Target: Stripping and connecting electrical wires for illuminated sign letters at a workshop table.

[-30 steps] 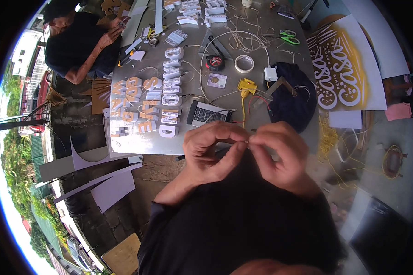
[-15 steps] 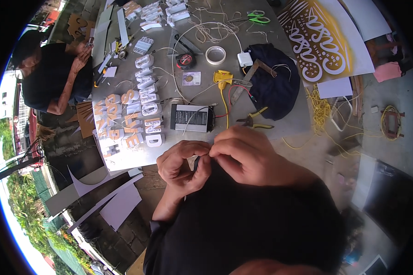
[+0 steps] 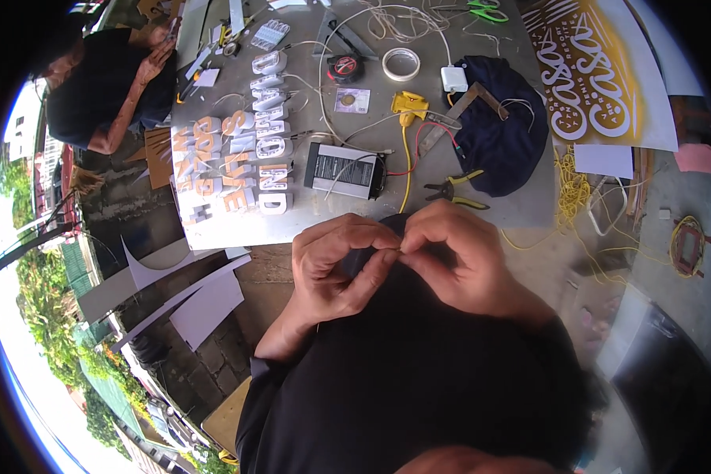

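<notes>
My left hand (image 3: 341, 265) and my right hand (image 3: 460, 254) meet fingertip to fingertip in front of my chest, just off the near edge of the metal table (image 3: 292, 229). Both are closed in a pinch. Whatever lies between the fingertips is too small to make out. Beyond them on the table is a grey-and-black power supply box (image 3: 344, 171) with wires. To its right lie yellow-handled pliers (image 3: 455, 191), next to a dark blue cloth (image 3: 509, 162) with a carpenter's square (image 3: 450, 126) resting on it.
Raised channel letters (image 3: 270, 150) stand in rows at the table's left. Farther back are a tape measure (image 3: 344, 69), a masking tape roll (image 3: 401, 65), a yellow clamp-like tool (image 3: 408, 104) and green-handled scissors (image 3: 488, 10). A co-worker (image 3: 118, 87) is at the far left.
The view has shifted, so the table things sit higher and farther right. My hands stay pinched together, with the fingers of both slightly rearranged.
</notes>
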The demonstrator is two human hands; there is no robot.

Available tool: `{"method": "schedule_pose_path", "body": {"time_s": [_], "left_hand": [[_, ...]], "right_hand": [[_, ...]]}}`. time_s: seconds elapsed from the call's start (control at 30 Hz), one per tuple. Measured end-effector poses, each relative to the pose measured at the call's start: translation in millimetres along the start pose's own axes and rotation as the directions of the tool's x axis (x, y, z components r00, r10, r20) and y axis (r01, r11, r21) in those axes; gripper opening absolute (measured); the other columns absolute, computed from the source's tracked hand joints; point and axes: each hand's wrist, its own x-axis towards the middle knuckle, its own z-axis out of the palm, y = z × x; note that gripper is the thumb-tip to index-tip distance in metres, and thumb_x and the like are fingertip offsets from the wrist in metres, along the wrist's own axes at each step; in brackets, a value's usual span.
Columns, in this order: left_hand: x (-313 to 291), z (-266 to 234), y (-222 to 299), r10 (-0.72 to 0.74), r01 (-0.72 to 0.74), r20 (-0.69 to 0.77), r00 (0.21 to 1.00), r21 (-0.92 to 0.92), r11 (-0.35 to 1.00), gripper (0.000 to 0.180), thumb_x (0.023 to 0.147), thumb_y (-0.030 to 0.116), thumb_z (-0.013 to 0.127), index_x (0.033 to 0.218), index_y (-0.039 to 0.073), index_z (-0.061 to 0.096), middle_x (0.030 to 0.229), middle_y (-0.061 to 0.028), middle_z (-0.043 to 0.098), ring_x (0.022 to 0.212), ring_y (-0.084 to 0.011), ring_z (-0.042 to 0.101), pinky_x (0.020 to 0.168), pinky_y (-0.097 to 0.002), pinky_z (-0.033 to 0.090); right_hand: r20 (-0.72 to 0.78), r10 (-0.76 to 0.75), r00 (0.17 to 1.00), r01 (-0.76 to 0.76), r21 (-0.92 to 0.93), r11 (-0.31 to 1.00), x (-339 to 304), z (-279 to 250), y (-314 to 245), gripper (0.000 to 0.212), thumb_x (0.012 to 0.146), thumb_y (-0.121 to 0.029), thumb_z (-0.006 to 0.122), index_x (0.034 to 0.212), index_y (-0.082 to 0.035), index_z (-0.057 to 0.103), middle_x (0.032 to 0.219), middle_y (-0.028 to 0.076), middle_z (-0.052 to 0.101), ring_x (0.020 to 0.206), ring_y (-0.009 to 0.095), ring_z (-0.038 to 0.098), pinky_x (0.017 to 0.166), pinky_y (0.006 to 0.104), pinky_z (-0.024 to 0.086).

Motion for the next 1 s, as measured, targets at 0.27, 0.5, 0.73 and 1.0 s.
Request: {"method": "schedule_pose_path", "body": {"time_s": [0.27, 0.5, 0.73, 1.0], "left_hand": [[5, 6, 6, 0.029, -0.025, -0.029, 0.999, 0.122, 0.992, 0.015, 0.075, -0.004, 0.073, 0.088, 0.001, 0.067, 0.083, -0.0103, 0.072, 0.072, -0.0224, 0.072, 0.064, -0.0292, 0.056], [2, 4, 6, 0.022, -0.023, 0.008, 1.000, 0.070, 0.997, 0.011, 0.077, -0.001, 0.072, 0.087, 0.001, 0.069, 0.082, -0.0099, 0.072, 0.073, -0.0233, 0.072, 0.065, -0.0299, 0.056], [-6, 1, -5, 0.050, -0.052, -0.036, 0.998, -0.044, 0.998, 0.008, 0.082, 0.005, 0.074, 0.089, 0.003, 0.069, 0.086, -0.0092, 0.071, 0.077, -0.0253, 0.071, 0.066, -0.0326, 0.055], [-20, -6, -15, 0.001, -0.016, -0.081, 0.997, -0.182, 0.983, 0.009, 0.084, 0.005, 0.072, 0.090, 0.001, 0.069, 0.089, -0.0116, 0.072, 0.084, -0.0263, 0.072, 0.072, -0.0335, 0.056]], "right_hand": [[0.054, -0.081, 0.995, 0.087, -0.131, 0.988, 7, -12, 1, 0.029, 0.073, 0.011, 0.077, 0.095, -0.003, 0.065, 0.091, 0.009, 0.066, 0.080, 0.026, 0.067, 0.067, 0.0345, 0.053], [0.033, -0.031, 0.999, 0.035, -0.120, 0.992, -2, -9, 4, 0.027, 0.074, 0.015, 0.072, 0.094, -0.002, 0.065, 0.090, 0.010, 0.066, 0.079, 0.023, 0.066, 0.066, 0.0323, 0.051], [0.029, -0.004, 1.000, 0.010, -0.202, 0.979, -3, 0, -2, 0.025, 0.074, 0.015, 0.072, 0.092, -0.001, 0.063, 0.088, 0.011, 0.065, 0.079, 0.023, 0.064, 0.071, 0.0307, 0.050], [0.090, -0.016, 0.996, 0.041, -0.283, 0.958, 3, 12, -2, 0.021, 0.076, 0.012, 0.072, 0.091, 0.000, 0.064, 0.087, 0.011, 0.064, 0.078, 0.023, 0.064, 0.070, 0.0311, 0.050]]}}
